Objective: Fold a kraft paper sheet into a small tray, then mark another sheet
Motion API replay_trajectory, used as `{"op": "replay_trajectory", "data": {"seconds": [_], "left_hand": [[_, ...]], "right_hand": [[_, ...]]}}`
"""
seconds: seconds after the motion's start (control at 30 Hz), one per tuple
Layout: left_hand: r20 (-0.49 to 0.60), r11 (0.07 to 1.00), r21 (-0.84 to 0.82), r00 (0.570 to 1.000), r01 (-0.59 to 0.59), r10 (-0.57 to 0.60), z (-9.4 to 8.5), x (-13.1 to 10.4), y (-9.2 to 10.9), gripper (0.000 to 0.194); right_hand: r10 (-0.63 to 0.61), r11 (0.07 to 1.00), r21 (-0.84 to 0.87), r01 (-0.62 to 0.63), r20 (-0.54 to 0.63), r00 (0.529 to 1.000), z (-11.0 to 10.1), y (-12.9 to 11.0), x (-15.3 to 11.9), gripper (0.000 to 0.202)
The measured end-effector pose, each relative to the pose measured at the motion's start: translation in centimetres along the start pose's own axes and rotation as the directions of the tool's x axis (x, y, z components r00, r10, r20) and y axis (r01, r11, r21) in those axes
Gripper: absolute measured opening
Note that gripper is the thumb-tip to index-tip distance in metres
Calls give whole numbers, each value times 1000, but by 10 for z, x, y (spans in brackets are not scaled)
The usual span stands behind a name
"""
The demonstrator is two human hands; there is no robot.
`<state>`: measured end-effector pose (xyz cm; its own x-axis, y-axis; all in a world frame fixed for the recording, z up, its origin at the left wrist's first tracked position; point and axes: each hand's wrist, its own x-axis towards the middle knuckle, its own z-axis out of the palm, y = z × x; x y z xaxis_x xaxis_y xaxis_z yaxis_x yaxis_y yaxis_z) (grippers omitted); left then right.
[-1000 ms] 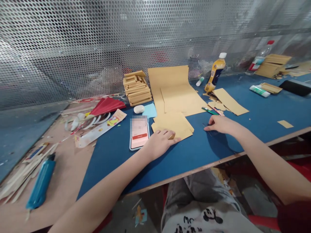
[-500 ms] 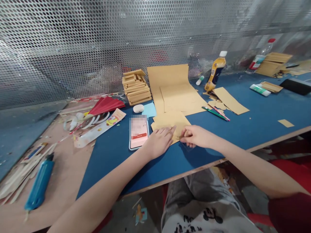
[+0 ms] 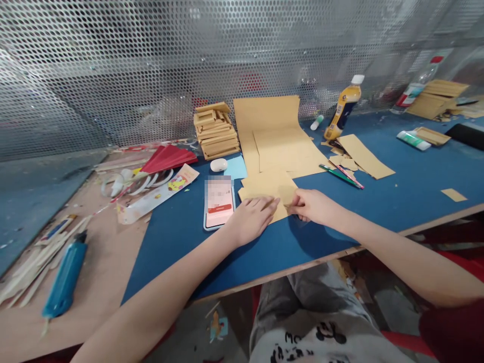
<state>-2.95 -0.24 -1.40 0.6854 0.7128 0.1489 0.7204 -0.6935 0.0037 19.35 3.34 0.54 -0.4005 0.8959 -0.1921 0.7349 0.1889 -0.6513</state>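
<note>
A cut piece of tan kraft paper lies on the blue table in front of me. My left hand rests flat on its near left part, fingers stretched out over the paper. At the near right edge, my right hand is closed in a pinch on the kraft paper; the exact contact is partly hidden by the fingers. Close to my left hand lies a phone with a lit screen. Behind the piece, larger kraft sheets lie with their far end bent up against the mesh wall.
A stack of folded kraft pieces stands at the back. To the right are a yellow drink bottle, pens and a paper strip. On the left lie a blue glue gun and a red fan.
My right hand has shifted slightly up and right along the paper's edge. The left hand stays pressed on the paper. The view has swung slightly.
</note>
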Motion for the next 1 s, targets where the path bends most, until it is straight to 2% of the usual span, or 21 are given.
{"op": "replay_trajectory", "data": {"seconds": [0.23,0.5,0.6,0.73,0.83,1.0], "left_hand": [[5,998,-61,1000,30,-30,1,0,-1,41],[-13,981,-147,992,124,-127,1,-1,-9,49],[-23,972,-179,987,151,-158,0,-1,-11,51],[-18,964,-216,986,157,-165,-1,-1,-10,46],[1,957,-243,987,159,-163,-1,-1,-11,43],[54,942,-310,992,127,-116,-5,-3,-19,47]], "right_hand": [[46,999,-24,-48,-69,997,-17,21,-7,20],[118,984,142,-105,-89,989,-21,36,-13,33],[125,952,290,-98,-76,989,-19,30,-21,34],[103,898,428,-107,33,994,-3,7,-28,31],[70,899,424,-112,112,991,14,-8,-23,23],[27,922,382,-71,119,992,33,-18,-9,18]]}}
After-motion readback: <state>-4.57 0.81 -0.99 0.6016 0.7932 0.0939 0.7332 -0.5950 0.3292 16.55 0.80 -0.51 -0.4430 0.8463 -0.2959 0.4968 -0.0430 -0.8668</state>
